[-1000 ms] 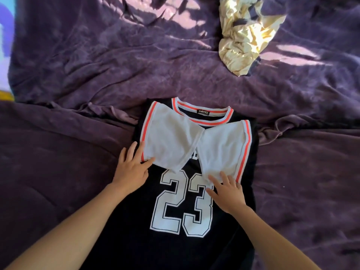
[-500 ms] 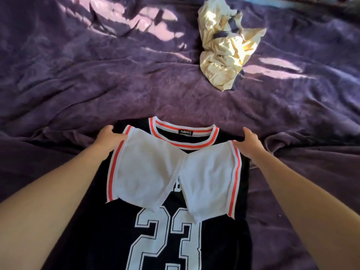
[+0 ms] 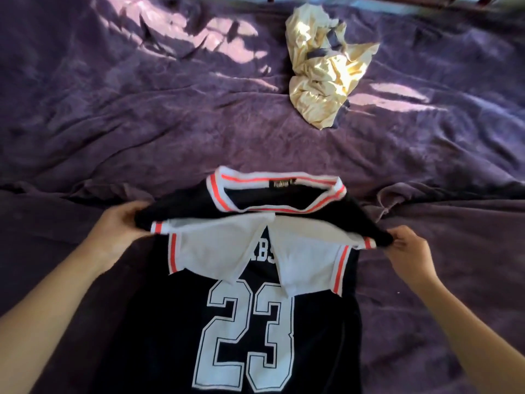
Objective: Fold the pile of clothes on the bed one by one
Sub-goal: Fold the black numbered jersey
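A black jersey with a white "23" and red-striped white trim lies face up on the purple bed. Its two white sleeves are folded inward over the chest. My left hand grips the jersey's left shoulder and my right hand pinches the right shoulder. The collar end is lifted off the bed and tilts toward me. A crumpled cream-yellow garment with dark straps lies at the far side of the bed.
The purple bedspread is wrinkled and covers the whole view, with sunlit patches at the back. A fold of it bunches up just right of the jersey's collar.
My hands went from lying flat on the jersey's chest up to its shoulders, gripped them, and now raise the collar end off the bed toward me.
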### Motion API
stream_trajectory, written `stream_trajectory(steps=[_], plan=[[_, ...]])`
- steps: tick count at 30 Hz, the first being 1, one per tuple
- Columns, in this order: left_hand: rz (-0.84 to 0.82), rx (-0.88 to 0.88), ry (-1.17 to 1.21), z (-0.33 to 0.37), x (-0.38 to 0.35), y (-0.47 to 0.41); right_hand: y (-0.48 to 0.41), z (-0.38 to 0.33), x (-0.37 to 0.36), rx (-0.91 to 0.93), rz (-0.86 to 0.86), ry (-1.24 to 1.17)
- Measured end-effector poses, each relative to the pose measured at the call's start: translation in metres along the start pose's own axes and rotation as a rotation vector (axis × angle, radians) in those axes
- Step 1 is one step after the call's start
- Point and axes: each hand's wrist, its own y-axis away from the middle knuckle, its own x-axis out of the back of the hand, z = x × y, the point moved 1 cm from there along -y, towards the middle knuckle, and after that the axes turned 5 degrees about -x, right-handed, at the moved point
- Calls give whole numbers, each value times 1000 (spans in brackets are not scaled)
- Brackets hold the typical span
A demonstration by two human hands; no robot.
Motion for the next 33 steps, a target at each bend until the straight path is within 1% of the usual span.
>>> stream_trajectory(steps=[1,3,5,6,8,9,11,12,13,14,15,17,18,19,20,21,23,25,27,29,30,31,33], plan=[[-47,-17,-89,-8,2,15,13,10,0,14,-25,44],[-109,-48,-296,-28,3,37,36,31,-6,79,-133,156],[-94,19,-484,-47,5,48,50,47,-13,116,-247,293],[-50,65,-518,-55,6,50,54,52,-16,90,-277,343],[80,140,-521,-63,1,50,58,50,-22,31,-268,389],[146,164,-503,-63,-2,48,58,43,-26,43,-242,395],[257,199,-431,-61,-10,41,56,25,-36,125,-168,402],[278,206,-398,-60,-14,35,52,16,-40,163,-120,414],[263,200,-388,-57,-19,28,48,7,-44,182,-92,445],[215,180,-425,-53,-24,21,42,0,-48,197,-105,502],[139,147,-522,-51,-28,13,36,-5,-51,213,-155,568],[-96,75,-882,-49,-34,-1,23,-7,-57,203,-296,711],[-222,38,-1081,-47,-35,-6,18,-6,-60,190,-346,768],[-314,-5,-1228,-45,-36,-11,14,-6,-61,182,-372,807],[-361,-47,-1310,-42,-37,-16,12,-5,-61,182,-368,830],[-374,-87,-1346,-38,-36,-22,10,-5,-59,183,-348,833],[-379,-158,-1360,-27,-30,-27,11,-3,-52,198,-319,798],[-387,-217,-1307,-20,-19,-20,22,-3,-37,217,-287,743],[-355,-290,-1210,-11,-8,5,47,-1,-18,361,-179,655],[-317,-441,-1138,-8,2,43,82,9,-1,573,1,571],[-298,-515,-1111,-10,7,65,101,15,6,654,52,544],[-276,-559,-1091,-15,9,88,121,20,10,706,60,531],[-247,-556,-1103,-31,11,133,159,41,10,794,18,536]])
